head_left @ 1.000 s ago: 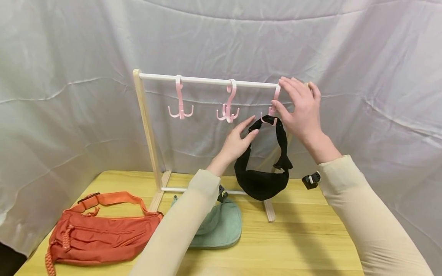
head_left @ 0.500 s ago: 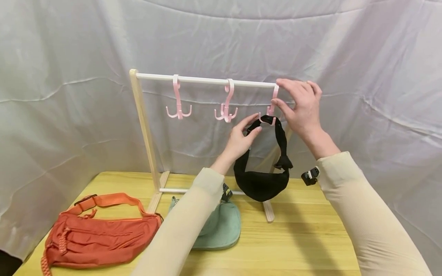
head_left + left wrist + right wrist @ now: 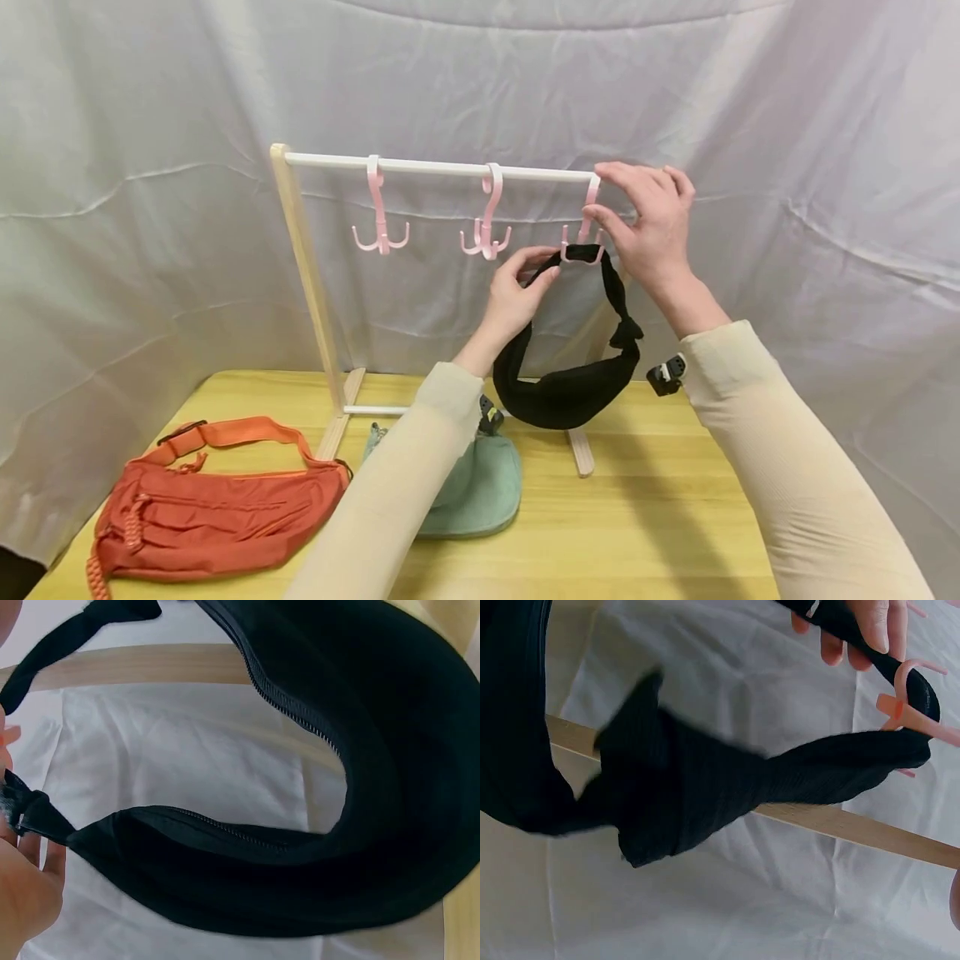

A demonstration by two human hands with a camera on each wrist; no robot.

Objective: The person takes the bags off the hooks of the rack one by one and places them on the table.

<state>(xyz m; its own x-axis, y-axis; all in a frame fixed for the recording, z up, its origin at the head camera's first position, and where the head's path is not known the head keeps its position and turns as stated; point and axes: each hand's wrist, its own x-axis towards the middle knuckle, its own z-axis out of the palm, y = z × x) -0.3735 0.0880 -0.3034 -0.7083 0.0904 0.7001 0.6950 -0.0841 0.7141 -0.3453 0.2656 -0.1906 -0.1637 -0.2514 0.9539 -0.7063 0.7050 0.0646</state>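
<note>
A black waist bag (image 3: 562,400) hangs by its strap from the pink hook (image 3: 589,204) at the rail's right end. The strap's top lies in the prongs of that hook, as the right wrist view shows up close on the strap (image 3: 840,765). My left hand (image 3: 513,304) grips the strap's left side just below the hook. Around the hook's upper stem, my right hand (image 3: 651,221) pinches with thumb and fingers near the rail end. The left wrist view has the bag's zipper (image 3: 289,712) hanging below the hand.
Two more pink hooks, a left one (image 3: 381,208) and a middle one (image 3: 489,212), hang on the white rail (image 3: 435,167) of the wooden rack. An orange waist bag (image 3: 225,517) lies at the table's left. A green bag (image 3: 487,492) lies partly under my left forearm.
My left hand has closed further on the strap and pulled it left. The black bag has swung and tilted, its right end rising. My right hand stays at the hook.
</note>
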